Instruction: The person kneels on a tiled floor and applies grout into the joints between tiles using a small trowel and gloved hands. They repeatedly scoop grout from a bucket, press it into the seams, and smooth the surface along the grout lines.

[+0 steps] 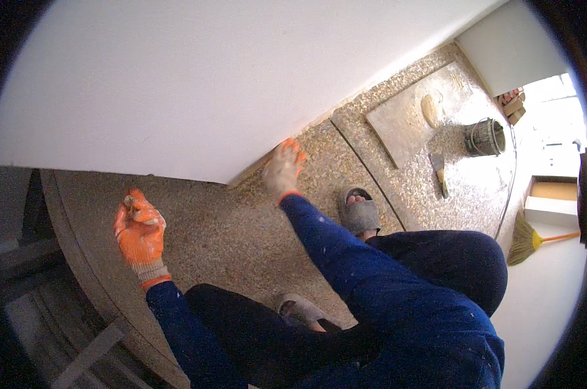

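Both my hands wear whitish knit gloves with orange coating. My left hand (140, 230) is raised at the left, palm side showing, its fingers curled inward; whatever they may hold is too small to make out. My right hand (282, 170) reaches to the foot of the white wall (177, 84), beside its corner. Its back faces me, and its orange fingertips are apart, close to the tan strip (249, 170) along the wall's base. Whether they touch the strip or the floor I cannot tell.
On the speckled floor (209, 240) at the right lie a smeared board (397, 123) and a putty knife (439, 175), near a dirty bucket (483, 137). A broom (524, 241) is farther right. My sandalled feet are below; a dark opening with rails lies lower left.
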`<state>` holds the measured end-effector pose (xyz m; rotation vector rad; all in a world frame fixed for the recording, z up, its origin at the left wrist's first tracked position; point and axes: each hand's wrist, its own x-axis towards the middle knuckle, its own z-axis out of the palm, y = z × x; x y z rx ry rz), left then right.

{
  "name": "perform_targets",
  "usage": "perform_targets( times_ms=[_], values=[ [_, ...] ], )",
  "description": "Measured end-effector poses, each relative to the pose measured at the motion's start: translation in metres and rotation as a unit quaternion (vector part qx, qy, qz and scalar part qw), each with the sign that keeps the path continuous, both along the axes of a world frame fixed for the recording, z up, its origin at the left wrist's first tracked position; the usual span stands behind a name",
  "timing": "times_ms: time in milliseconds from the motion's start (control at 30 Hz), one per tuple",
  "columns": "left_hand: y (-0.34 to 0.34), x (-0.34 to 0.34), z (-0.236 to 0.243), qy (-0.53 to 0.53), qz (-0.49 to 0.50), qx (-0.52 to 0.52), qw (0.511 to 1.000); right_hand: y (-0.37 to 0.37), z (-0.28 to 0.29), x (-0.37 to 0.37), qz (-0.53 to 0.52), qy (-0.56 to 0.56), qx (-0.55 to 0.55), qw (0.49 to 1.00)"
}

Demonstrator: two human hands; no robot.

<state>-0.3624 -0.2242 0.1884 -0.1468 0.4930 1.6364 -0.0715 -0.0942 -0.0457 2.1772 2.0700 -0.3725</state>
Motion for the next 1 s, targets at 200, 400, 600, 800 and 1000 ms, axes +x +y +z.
perform_targets(
  times_ms=[200,400,600,800,1000],
  values=[
    [0.007,0.008,-0.001,-0.001,-0.014,0.002,1.000,0.022,0.027,0.050,-0.097,0.087,0.085,0.988],
    [-0.010,0.001,0.008,0.039,0.019,0.011,0.999,0.082,0.028,0.080,-0.125,0.041,0.095,0.987],
    [0.003,0.002,-0.004,0.034,-0.007,-0.013,0.999,-0.021,-0.003,0.026,0.042,0.125,0.120,0.984],
    [-0.007,-0.002,0.004,0.065,-0.028,0.001,0.998,0.098,0.004,0.119,-0.223,0.329,0.187,0.898],
    [-0.021,0.002,0.019,0.066,0.027,0.001,0.997,0.030,-0.017,0.036,-0.045,0.186,0.236,0.953]
  ],
)
